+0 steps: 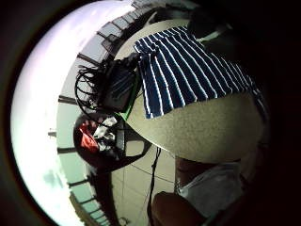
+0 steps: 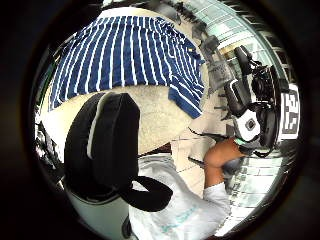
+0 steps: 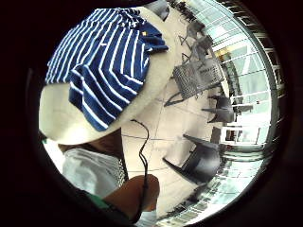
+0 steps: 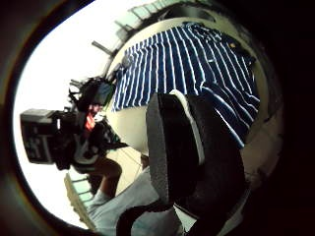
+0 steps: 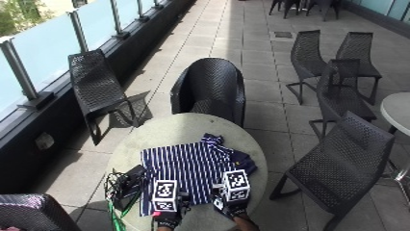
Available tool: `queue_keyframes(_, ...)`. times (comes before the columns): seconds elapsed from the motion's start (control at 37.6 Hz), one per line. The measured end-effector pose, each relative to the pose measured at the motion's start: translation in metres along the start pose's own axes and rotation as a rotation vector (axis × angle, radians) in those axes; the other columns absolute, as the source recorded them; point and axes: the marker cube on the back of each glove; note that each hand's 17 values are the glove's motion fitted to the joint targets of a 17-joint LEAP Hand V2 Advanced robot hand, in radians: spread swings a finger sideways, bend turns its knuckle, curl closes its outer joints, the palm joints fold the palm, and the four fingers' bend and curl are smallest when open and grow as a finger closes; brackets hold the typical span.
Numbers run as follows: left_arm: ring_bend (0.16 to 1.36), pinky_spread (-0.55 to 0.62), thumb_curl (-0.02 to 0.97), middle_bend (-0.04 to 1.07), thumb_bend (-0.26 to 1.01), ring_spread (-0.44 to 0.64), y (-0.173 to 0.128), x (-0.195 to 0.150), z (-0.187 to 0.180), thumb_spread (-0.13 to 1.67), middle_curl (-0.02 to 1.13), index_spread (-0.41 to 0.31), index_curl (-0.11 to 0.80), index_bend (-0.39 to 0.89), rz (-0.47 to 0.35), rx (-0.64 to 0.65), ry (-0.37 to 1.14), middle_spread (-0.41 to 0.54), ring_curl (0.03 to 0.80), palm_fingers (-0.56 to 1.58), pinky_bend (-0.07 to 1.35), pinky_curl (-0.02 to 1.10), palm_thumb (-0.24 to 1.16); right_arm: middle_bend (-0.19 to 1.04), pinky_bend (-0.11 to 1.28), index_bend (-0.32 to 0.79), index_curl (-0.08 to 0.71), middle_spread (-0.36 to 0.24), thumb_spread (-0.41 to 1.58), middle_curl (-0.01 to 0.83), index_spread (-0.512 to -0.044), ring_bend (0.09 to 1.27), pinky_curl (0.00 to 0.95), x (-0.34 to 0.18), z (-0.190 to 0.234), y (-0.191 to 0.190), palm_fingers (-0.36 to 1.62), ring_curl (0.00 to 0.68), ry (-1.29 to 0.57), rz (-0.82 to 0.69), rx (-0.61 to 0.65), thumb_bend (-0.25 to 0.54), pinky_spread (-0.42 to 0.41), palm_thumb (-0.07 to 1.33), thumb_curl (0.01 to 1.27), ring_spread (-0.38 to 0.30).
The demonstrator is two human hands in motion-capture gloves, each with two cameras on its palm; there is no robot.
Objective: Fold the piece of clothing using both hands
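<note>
The striped shirt lies spread flat on the round table. My left hand and right hand hover at its near hem; whether either grips, I cannot tell.

Overhead rear camera; four palm cameras probably share shirt.

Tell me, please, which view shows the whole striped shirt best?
The outside view: the shirt lies flat on the round table, collar and both sleeves visible. The left thumb side palm view shows most of it. The other three palm views show it partly, from low angles.
</note>
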Motion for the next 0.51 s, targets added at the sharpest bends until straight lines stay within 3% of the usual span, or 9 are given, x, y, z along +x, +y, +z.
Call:
queue_keyframes(0.29,0.54,0.34,0.185,0.18,0.03,0.14,0.003,-0.009,0.004,1.26,0.28,-0.1,0.248,0.14,-0.048,0.034,-0.041,-0.011,0.273,0.39,0.53,0.26,0.2,0.21,0.38,0.14,0.236,-0.023,1.31,0.272,-0.382,0.26,0.275,0.017,0.005,0.007,0.11,0.181,0.011,-0.001,-0.005,0.102,0.259,0.31,0.18,0.149)
queue_keyframes(0.51,0.58,0.31,0.226,0.18,0.0,0.15,-0.019,-0.01,0.059,1.19,0.3,-0.049,0.231,0.08,-0.09,-0.06,-0.144,0.006,0.291,0.35,0.6,0.29,0.25,0.18,0.5,0.08,0.213,-0.004,1.16,0.28,-0.374,0.31,0.322,0.039,0.049,-0.005,0.08,0.208,0.055,0.054,-0.108,0.018,0.241,0.29,0.2,0.154)
